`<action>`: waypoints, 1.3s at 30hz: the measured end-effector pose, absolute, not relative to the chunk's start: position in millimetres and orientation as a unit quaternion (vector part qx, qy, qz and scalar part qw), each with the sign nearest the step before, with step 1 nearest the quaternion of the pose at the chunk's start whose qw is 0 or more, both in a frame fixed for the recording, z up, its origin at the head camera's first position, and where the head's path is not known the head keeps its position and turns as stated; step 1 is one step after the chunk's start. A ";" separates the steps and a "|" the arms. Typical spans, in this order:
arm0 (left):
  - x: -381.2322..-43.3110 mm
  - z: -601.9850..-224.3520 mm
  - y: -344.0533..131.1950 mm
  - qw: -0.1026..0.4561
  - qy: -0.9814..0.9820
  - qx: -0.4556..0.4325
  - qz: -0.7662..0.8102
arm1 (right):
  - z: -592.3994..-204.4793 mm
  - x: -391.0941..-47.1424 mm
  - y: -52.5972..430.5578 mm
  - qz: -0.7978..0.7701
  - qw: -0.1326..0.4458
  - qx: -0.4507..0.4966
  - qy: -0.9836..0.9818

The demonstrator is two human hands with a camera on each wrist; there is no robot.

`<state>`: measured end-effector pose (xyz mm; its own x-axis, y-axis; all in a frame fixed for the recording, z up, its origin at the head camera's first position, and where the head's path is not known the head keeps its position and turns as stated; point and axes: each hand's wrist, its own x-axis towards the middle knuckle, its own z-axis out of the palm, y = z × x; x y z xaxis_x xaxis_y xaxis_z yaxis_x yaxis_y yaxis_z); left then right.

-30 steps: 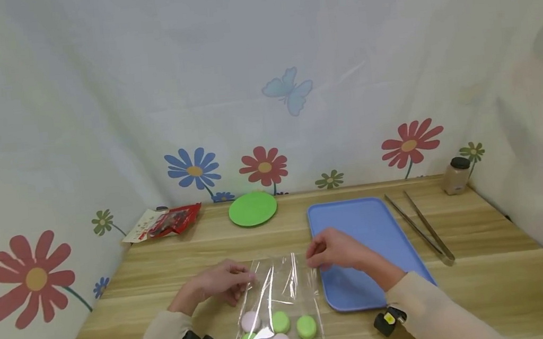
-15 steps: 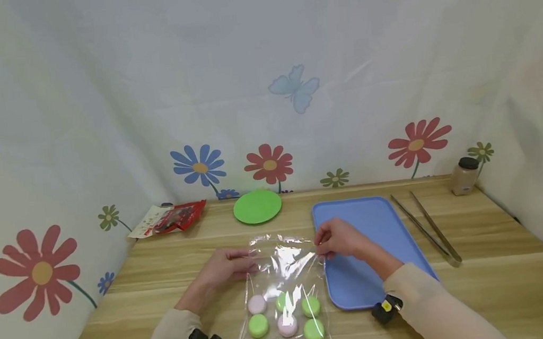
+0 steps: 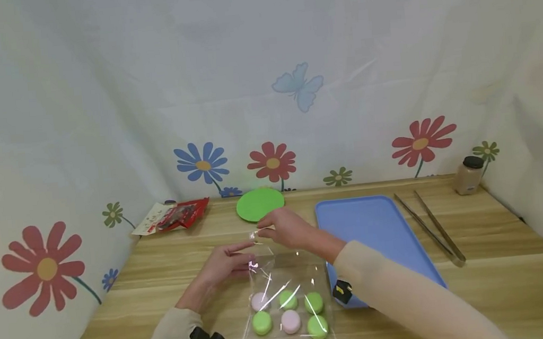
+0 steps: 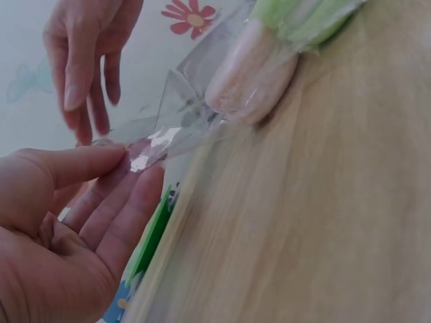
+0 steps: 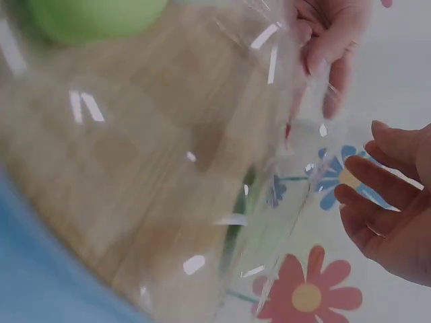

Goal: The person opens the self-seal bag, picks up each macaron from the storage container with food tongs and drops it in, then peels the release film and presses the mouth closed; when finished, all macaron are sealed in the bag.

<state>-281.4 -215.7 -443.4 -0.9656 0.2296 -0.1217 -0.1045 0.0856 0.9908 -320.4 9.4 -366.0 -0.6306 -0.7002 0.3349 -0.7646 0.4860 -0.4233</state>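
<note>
A clear plastic bag (image 3: pixel 284 275) lies toward the front of the table, its upper edge lifted. Inside it are several green macarons (image 3: pixel 262 323) and pink macarons (image 3: pixel 291 322). At the bag's upper left corner, my left hand (image 3: pixel 223 265) pinches the film between thumb and fingers, as the left wrist view also shows. My right hand (image 3: pixel 285 228) is over the bag's top edge, close to the left fingers. In the right wrist view the right hand (image 5: pixel 390 195) has loosely bent fingers with a gap between them and no film visibly gripped.
A blue tray (image 3: pixel 367 226) lies right of the bag, partly under the right forearm. Metal tongs (image 3: pixel 431 228) lie beyond it, with a black-lidded jar (image 3: pixel 469 175) at the back right. A green plate (image 3: pixel 257 203) and a red-and-white packet (image 3: pixel 179 215) sit at the back.
My right hand has let go of the bag's upper right corner and moved left, over to the left hand. The left hand keeps hold of its corner. The view has shifted slightly.
</note>
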 end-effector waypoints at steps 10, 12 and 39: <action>-279.2 -440.8 -213.0 0.112 0.739 0.057 0.662 | -378.1 -322.2 -4.9 0.261 0.112 0.479 -0.830; -279.4 -440.8 -212.5 0.110 0.740 0.057 0.661 | -378.1 -320.8 -4.1 0.260 0.119 0.480 -0.829; -279.1 -443.2 -211.0 0.094 0.747 0.055 0.656 | -383.0 -317.6 -10.3 0.308 0.089 0.454 -0.831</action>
